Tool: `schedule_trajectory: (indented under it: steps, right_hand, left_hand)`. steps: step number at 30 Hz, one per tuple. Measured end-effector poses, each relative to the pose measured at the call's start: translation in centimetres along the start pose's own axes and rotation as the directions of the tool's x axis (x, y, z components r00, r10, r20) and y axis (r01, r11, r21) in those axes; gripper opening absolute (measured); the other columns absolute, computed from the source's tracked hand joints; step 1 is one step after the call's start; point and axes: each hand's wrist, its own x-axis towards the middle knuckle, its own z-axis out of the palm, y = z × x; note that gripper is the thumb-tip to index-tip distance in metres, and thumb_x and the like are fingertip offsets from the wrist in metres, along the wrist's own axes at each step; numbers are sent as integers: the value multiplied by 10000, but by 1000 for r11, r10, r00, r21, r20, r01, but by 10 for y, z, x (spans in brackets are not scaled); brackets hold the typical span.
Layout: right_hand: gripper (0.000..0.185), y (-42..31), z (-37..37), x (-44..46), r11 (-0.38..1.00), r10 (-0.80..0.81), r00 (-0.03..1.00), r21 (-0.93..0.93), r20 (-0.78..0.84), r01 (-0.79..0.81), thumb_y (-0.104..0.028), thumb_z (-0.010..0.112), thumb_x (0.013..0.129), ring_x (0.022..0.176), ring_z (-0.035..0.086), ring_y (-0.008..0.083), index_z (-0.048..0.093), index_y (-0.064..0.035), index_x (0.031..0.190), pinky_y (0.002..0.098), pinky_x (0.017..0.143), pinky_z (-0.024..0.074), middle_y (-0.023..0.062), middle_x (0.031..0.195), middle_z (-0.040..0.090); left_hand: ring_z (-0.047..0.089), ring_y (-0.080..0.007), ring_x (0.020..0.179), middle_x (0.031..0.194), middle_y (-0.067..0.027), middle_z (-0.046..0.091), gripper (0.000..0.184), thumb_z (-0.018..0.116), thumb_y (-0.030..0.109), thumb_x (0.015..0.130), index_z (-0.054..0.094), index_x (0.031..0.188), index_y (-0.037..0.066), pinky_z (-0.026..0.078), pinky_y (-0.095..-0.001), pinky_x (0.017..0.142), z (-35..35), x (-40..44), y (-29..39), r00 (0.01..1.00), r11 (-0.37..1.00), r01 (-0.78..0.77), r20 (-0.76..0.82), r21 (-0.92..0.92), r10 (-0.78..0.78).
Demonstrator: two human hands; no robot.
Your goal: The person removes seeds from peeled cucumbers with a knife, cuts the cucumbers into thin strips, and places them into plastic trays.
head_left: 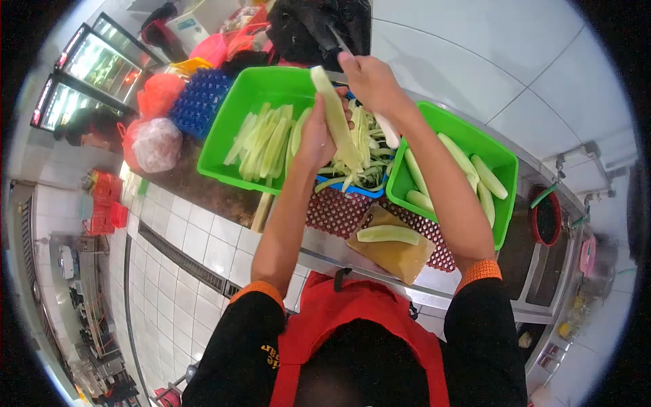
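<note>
My left hand is closed around a long, pale green peeled cucumber piece, tilted with its upper end above my fingers. My right hand grips what looks like a knife; its white handle end shows below the wrist and a narrow metal part beyond the thumb. Beneath both hands is a blue container heaped with pale green strips. At left, a green tub holds several cut cucumber lengths. The green tub at right contains several whole-looking peeled cucumbers.
A cucumber piece lies on a tan board over a red perforated mat. Beyond the left tub are blue egg trays and plastic bags. A red bucket stands right, near a tap and hose.
</note>
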Motion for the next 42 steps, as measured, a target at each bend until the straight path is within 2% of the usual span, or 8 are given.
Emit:
schedule_trajectory:
  steps: [2,4,9,14,33,36,39,42]
  right_hand:
    - [290,15,10,-10,876,-383,896,-397,-223,276,-231,494,942,738,578,350,603,35,908,396,676,471,195,721,566]
    - [248,11,19,-51,928,-247,941,-336,-232,161,-119,462,925,840,531,432,596,45,1054,447,793,429,253,837,531]
    - [372,-14,45,-131,949,-193,961,-287,-198,132,-40,539,853,785,569,353,549,0,1223,438,683,471,188,890,497]
    - [410,-20,59,-143,911,-217,959,-389,-181,133,-65,566,840,711,584,298,541,-36,1248,406,561,479,140,895,495]
    - [408,-7,71,-155,926,-142,979,-368,-146,79,-39,524,842,717,588,372,504,-15,1249,447,603,488,163,907,535]
    - [381,-3,67,-160,938,-109,981,-343,-160,49,-38,523,849,713,589,374,522,-23,1230,445,610,483,170,914,546]
    - [306,2,47,-156,952,-169,959,-289,-228,99,-33,536,854,696,585,375,573,-24,1158,429,614,480,176,882,573]
    - [217,10,19,-133,946,-238,934,-283,-268,160,-42,582,852,663,584,343,630,-18,1062,393,609,479,172,845,615]
  left_hand:
    - [502,-140,828,927,-3,524,455,323,430,1013,469,1251,72,447,-293,788,0,-1,-5,986,981,-153,-82,-117,144]
    - [497,-143,844,947,-3,517,457,320,434,1012,440,1280,84,435,-289,810,4,-8,-6,977,962,-199,-118,-188,179]
    - [483,-143,892,1006,-9,487,464,297,434,1018,371,1336,105,413,-285,848,16,-16,-8,913,907,-373,-252,-193,322]
    - [468,-137,934,1034,-16,462,475,244,441,1024,341,1345,104,402,-290,875,26,-28,-4,824,876,-437,-301,204,481]
    - [392,-175,1098,1151,-58,404,506,281,446,1020,293,1379,90,300,-340,1008,13,-31,-3,789,839,-491,-288,236,543]
    - [492,-202,926,1065,-65,487,487,252,441,1022,370,1345,97,415,-349,880,10,-26,-3,707,816,-507,-407,280,579]
    - [503,-218,878,1030,-76,496,479,277,434,1019,389,1327,85,441,-375,822,-2,-27,2,767,854,-462,-376,240,520]
    - [511,-187,823,977,-62,512,507,299,473,1004,405,1274,57,453,-358,735,-13,-25,7,921,935,-351,-196,-42,337]
